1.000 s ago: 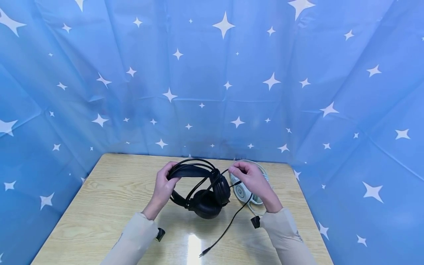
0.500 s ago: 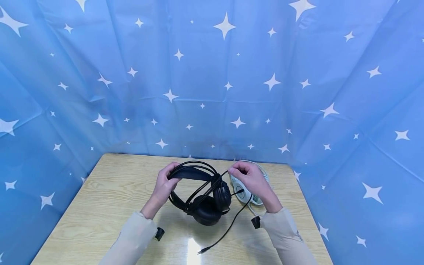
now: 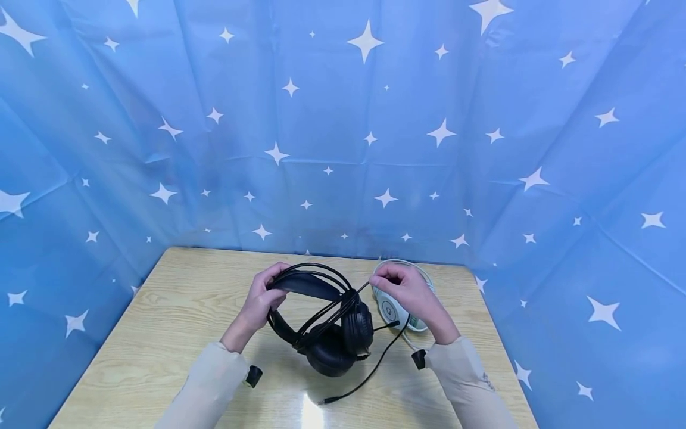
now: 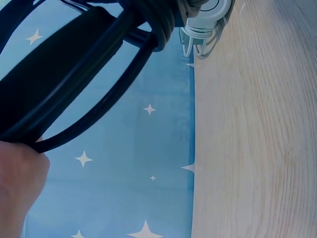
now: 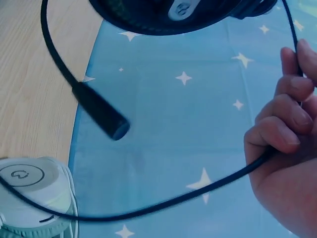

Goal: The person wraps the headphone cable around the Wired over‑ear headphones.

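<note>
A black over-ear headset [image 3: 358,328] hangs tilted above the table, its headband gripped by my left hand [image 3: 259,301]. In the left wrist view the left hand [image 4: 20,183] wraps round the padded band, beneath dark arched strands. My right hand [image 3: 409,292] pinches the headset's black cable [image 5: 163,206] to the right of the ear cups. Its fingers curl over the cable in the right wrist view, and the cable's loose end droops to a plug [image 3: 329,400] near the table front. A thin boom microphone [image 5: 101,110] sticks out from the ear cup.
White and pale-green headphones [image 3: 389,310] with a coiled pale cord lie at the back right of the wooden table [image 3: 177,333], partly behind my right hand. A blue curtain [image 3: 321,119] with white stars stands behind and at both sides.
The headset has sunk slightly toward the person and tilted, and my left hand has shifted a little left. The right hand keeps nearly the same place on the cable.
</note>
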### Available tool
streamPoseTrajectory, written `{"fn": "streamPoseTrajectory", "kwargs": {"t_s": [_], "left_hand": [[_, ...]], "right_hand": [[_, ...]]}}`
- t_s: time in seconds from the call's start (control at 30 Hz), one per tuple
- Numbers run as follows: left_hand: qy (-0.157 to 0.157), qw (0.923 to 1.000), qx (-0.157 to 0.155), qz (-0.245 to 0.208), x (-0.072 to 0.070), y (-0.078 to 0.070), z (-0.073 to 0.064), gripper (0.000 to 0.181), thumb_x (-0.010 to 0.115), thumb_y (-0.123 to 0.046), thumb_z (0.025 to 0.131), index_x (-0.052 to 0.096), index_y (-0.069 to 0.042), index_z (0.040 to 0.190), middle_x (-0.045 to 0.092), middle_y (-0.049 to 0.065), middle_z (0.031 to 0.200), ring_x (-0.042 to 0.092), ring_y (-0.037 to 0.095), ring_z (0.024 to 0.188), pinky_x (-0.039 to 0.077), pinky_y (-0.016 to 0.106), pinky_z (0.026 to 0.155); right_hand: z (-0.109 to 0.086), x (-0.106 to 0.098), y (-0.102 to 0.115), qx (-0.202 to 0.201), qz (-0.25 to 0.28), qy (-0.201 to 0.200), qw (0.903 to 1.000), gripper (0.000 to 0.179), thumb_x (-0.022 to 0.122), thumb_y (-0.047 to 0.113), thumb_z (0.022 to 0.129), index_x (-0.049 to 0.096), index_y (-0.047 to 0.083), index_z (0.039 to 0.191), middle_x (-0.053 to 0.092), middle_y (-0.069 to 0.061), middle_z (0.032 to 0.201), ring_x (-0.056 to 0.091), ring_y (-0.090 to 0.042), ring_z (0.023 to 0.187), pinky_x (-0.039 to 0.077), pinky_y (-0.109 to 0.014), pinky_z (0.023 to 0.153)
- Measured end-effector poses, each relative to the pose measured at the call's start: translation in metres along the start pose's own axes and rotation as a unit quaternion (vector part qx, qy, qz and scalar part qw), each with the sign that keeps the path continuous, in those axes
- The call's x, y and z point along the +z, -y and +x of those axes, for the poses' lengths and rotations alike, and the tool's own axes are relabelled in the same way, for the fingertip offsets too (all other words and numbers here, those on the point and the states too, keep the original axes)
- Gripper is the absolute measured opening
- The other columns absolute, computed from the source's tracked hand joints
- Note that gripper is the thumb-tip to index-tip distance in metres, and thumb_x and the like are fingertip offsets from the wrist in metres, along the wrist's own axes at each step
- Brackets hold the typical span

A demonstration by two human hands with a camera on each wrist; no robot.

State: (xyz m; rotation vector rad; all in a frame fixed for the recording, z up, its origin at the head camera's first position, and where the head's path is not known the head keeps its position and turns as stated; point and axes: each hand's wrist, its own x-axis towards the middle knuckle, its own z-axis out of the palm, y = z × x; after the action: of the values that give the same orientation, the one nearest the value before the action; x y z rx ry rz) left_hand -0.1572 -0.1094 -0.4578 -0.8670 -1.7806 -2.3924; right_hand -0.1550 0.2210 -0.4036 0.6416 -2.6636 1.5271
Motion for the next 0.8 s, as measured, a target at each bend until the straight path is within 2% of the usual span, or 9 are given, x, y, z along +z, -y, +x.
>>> {"fn": "streamPoseTrajectory", "kwargs": {"t_s": [0.1,0.13,0.27,0.4,0.63,0.8], "left_hand": [[0.017,0.9992,0.003,-0.036,-0.001,0.001,0.001,0.046,0.042,0.015,0.080,0.067,-0.010,0.110,0.039,-0.002,0.060,0.018,0.022,0.041,0.015,0.031,0.037],[0.024,0.9984,0.007,-0.051,-0.001,0.001,0.001,0.049,0.040,0.015,0.079,0.067,-0.011,0.110,0.037,-0.001,0.060,0.018,0.022,0.041,0.013,0.031,0.037],[0.056,0.9918,0.020,-0.113,-0.001,0.002,0.002,0.051,0.039,0.015,0.077,0.066,-0.010,0.113,0.029,0.003,0.057,0.015,0.022,0.041,0.010,0.033,0.038],[0.074,0.9845,0.013,-0.159,0.001,0.004,0.003,0.049,0.039,0.013,0.079,0.066,-0.009,0.115,0.028,0.001,0.057,0.014,0.019,0.041,0.009,0.031,0.038],[0.076,0.9738,-0.013,-0.214,0.006,0.007,0.001,0.045,0.040,0.010,0.083,0.066,-0.009,0.115,0.029,0.000,0.058,0.014,0.016,0.043,0.008,0.028,0.038],[0.071,0.9717,-0.011,-0.225,0.009,0.008,0.001,0.043,0.041,0.009,0.085,0.066,-0.009,0.115,0.024,0.004,0.057,0.013,0.017,0.043,0.008,0.028,0.038]], "right_hand": [[0.001,0.000,-0.002,0.000,-0.007,-0.002,1.0000,0.014,0.069,0.024,0.101,0.074,0.015,0.092,0.067,-0.007,0.089,0.051,-0.015,0.069,0.043,-0.028,0.065],[0.001,0.000,-0.003,0.000,-0.007,-0.001,1.0000,0.014,0.068,0.024,0.101,0.074,0.014,0.093,0.067,-0.006,0.089,0.051,-0.015,0.069,0.043,-0.029,0.065],[0.002,0.002,-0.007,0.000,0.011,0.011,0.9999,0.012,0.067,0.018,0.102,0.073,0.009,0.095,0.063,-0.002,0.087,0.049,-0.015,0.068,0.041,-0.028,0.064],[0.004,0.006,-0.011,0.007,0.023,0.029,0.9993,0.012,0.065,0.016,0.103,0.072,0.009,0.096,0.060,-0.004,0.086,0.047,-0.014,0.068,0.040,-0.028,0.064],[0.007,0.014,-0.023,0.004,0.031,0.029,0.9991,0.015,0.063,0.019,0.104,0.071,0.009,0.095,0.060,-0.009,0.088,0.048,-0.016,0.072,0.041,-0.029,0.067],[0.006,0.020,-0.031,-0.006,0.040,0.029,0.9988,0.018,0.062,0.024,0.105,0.071,0.011,0.096,0.058,-0.012,0.086,0.048,-0.016,0.071,0.042,-0.030,0.067]]}}
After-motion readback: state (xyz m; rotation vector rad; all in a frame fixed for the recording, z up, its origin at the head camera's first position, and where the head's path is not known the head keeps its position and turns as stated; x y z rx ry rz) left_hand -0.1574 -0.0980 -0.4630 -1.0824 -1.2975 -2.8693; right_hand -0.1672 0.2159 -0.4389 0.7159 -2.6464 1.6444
